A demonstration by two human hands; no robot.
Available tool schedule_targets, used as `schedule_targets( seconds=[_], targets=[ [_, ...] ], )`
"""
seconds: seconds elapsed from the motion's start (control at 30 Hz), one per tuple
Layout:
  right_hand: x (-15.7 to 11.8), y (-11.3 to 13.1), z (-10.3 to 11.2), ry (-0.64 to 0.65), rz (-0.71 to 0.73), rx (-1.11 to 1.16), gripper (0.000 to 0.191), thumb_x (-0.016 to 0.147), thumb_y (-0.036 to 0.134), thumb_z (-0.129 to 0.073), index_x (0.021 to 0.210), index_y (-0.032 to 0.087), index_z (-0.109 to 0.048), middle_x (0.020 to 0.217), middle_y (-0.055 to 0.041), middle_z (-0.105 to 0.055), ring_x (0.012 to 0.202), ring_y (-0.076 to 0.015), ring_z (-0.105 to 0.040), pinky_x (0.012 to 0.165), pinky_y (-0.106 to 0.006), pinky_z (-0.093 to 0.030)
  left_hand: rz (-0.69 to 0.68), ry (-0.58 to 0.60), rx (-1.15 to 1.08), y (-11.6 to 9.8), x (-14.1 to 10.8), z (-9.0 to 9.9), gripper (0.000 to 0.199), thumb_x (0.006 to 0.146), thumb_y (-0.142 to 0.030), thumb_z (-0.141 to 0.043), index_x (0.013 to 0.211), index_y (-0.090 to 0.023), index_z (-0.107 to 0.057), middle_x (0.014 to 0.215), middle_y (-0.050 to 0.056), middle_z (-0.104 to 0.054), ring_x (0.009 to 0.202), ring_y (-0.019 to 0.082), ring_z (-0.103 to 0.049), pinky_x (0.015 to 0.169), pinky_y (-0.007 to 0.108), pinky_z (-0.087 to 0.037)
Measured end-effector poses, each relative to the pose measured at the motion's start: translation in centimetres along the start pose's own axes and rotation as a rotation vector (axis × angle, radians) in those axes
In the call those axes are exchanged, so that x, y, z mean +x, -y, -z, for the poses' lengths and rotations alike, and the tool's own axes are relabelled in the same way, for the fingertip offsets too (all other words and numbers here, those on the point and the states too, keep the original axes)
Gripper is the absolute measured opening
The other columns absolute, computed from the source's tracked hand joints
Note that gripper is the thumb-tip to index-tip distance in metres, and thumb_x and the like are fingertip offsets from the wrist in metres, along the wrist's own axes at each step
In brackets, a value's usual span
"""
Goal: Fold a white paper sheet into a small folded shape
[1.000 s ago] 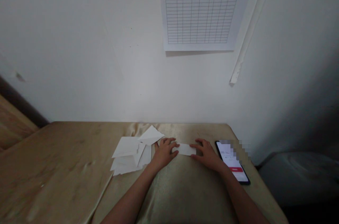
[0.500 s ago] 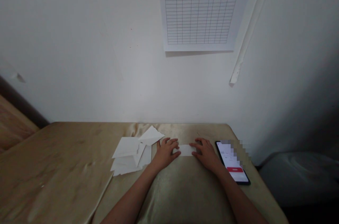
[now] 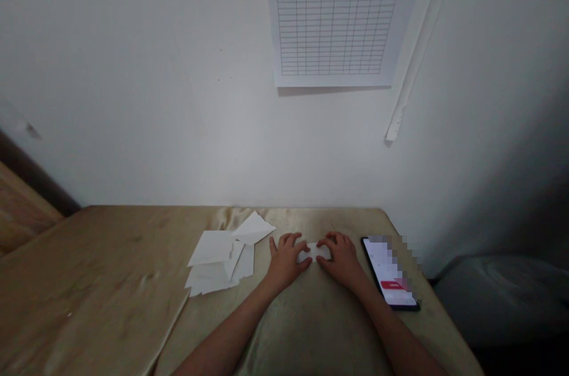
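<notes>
A small white paper piece (image 3: 313, 251) lies on the cloth-covered table between my two hands. My left hand (image 3: 287, 254) grips its left part, with the thumb at the near edge and the index finger at the far edge. On the other side, my right hand (image 3: 340, 254) pinches the right part in the same way. Both hands rest low at the table surface, their fingertips close together but apart. Several white paper sheets (image 3: 213, 247) lie overlapping to the left of my left hand.
A phone (image 3: 391, 275) with a lit screen lies right of my right hand, on the tan cloth (image 3: 111, 281). Behind the table stands a white wall (image 3: 133, 97) bearing a printed table sheet (image 3: 333, 29). Something grey and rounded (image 3: 502, 293) is beyond the right edge.
Both hands have moved inward along the white paper piece, narrowing the gap between their fingertips. The phone screen shows different content. The loose sheets have stayed in place.
</notes>
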State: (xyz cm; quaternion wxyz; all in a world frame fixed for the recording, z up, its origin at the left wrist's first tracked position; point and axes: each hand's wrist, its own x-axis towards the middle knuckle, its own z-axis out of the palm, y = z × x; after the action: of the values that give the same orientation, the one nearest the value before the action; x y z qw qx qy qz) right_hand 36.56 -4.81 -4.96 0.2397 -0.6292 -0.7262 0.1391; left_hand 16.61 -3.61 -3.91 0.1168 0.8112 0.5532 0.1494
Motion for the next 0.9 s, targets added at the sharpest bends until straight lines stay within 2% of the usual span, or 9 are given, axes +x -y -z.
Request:
schedule_targets(
  seconds=[0.3,0.7,0.9],
  targets=[
    [-0.1,0.4,-0.4,-0.040,0.013,-0.065,0.033,0.079,0.042,-0.070,0.110,0.031,-0.067,0.128,-0.0068,-0.055,0.123,-0.0283,-0.046,0.111,-0.044,-0.029,0.022,-0.061,0.022,-0.9,-0.3,-0.8,0.027,0.087,-0.041,-0.065,0.111,-0.031,-0.063,0.146,0.005,-0.051,0.138,0.032,-0.038,0.113,0.076,-0.007],
    [-0.4,0.4,-0.5,-0.032,0.036,-0.116,0.037,0.082,0.047,-0.069,0.114,0.030,-0.063,0.129,-0.0080,-0.055,0.126,-0.0290,-0.045,0.112,-0.044,-0.027,0.022,-0.033,0.031,-0.7,-0.1,-1.2,0.029,0.086,-0.041,-0.063,0.113,-0.030,-0.061,0.148,0.006,-0.047,0.140,0.033,-0.034,0.112,0.078,-0.007],
    [-0.3,0.7,-0.5,-0.045,0.014,-0.106,0.037,0.079,0.043,-0.070,0.113,0.029,-0.064,0.129,-0.0083,-0.055,0.127,-0.0289,-0.045,0.113,-0.044,-0.026,0.031,-0.024,0.028,-0.8,-0.1,-0.9,0.030,0.086,-0.042,-0.062,0.113,-0.030,-0.061,0.148,0.006,-0.047,0.140,0.033,-0.034,0.111,0.079,-0.007]
  ],
)
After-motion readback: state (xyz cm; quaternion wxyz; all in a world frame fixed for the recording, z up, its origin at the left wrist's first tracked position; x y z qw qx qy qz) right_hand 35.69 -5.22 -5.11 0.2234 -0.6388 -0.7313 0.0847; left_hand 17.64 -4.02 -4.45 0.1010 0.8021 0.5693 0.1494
